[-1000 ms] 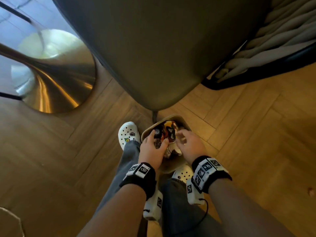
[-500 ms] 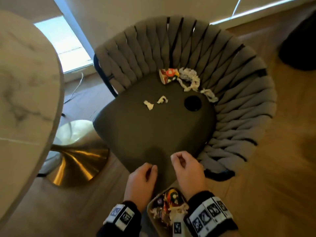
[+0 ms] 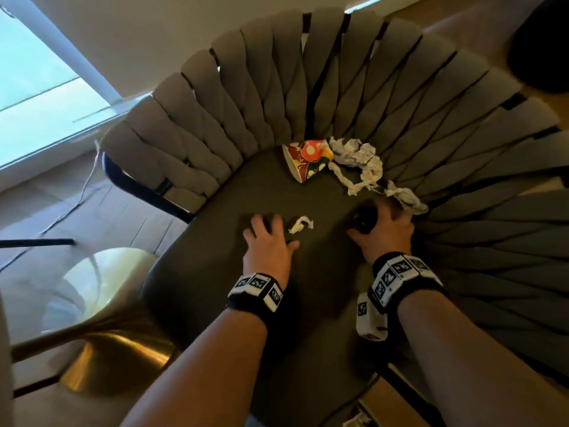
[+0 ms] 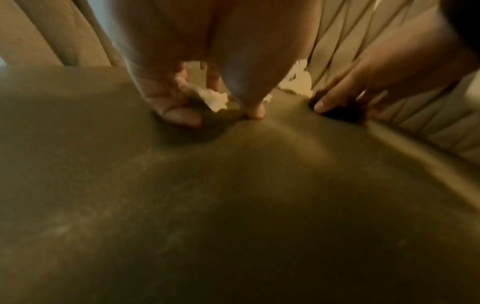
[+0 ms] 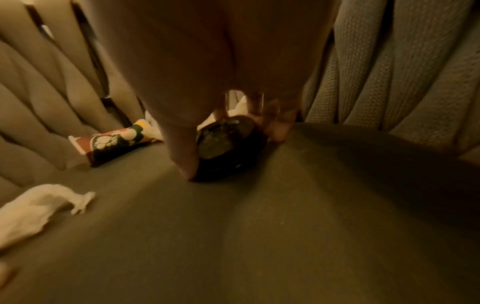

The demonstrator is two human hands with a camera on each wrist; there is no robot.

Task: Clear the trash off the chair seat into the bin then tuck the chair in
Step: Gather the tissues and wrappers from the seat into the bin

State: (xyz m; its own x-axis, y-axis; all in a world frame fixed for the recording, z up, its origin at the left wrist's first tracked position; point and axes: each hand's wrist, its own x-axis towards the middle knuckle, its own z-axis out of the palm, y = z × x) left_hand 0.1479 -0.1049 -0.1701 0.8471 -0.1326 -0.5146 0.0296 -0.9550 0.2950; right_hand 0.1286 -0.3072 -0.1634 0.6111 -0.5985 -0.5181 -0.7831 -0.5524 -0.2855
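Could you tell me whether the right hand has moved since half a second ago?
Yes. The right hand moved from the chair seat's front edge toward the backrest, now around the black lid.

Crushed cup and paper wad at seat rear, lid right, scrap centre

A pale cream wall fills the head view from eleven to twelve o'clock, and at ten o'clock a large bright window with a white frame lets in cool daylight above a white sill. The floor of warm brown wooden planks shows at nine o'clock, with a thin pale cord trailing across it. At eight o'clock stands a flared, shiny brass table pedestal, and a dark rounded shape sits at one o'clock.
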